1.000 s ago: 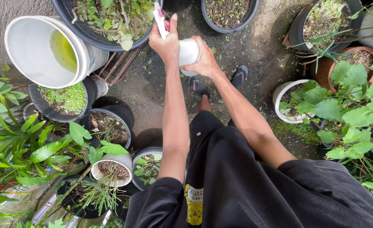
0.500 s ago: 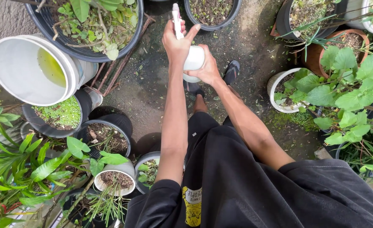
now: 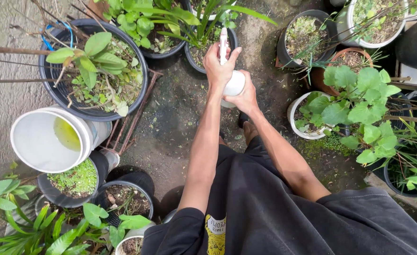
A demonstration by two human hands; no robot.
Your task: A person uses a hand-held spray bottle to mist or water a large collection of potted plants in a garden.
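Up front, the left hand [image 3: 219, 66] is closed around the spray head of a white bottle [image 3: 233, 85], while the right hand [image 3: 246, 98] grips its body from below, held above a small dark pot [image 3: 194, 54].

An outdoor home garden corner, seen from above. Bare soil ground [image 3: 170, 127] strewn with leaf litter carries crowded potted plants: a large black pot [image 3: 95, 71] at 10 o'clock, a white pot with broad green leaves [image 3: 307, 118] at 3 o'clock, and a tilted white bucket [image 3: 52, 139] holding yellowish liquid at 9 o'clock. A rough grey wall [image 3: 5, 61] bounds the left edge.
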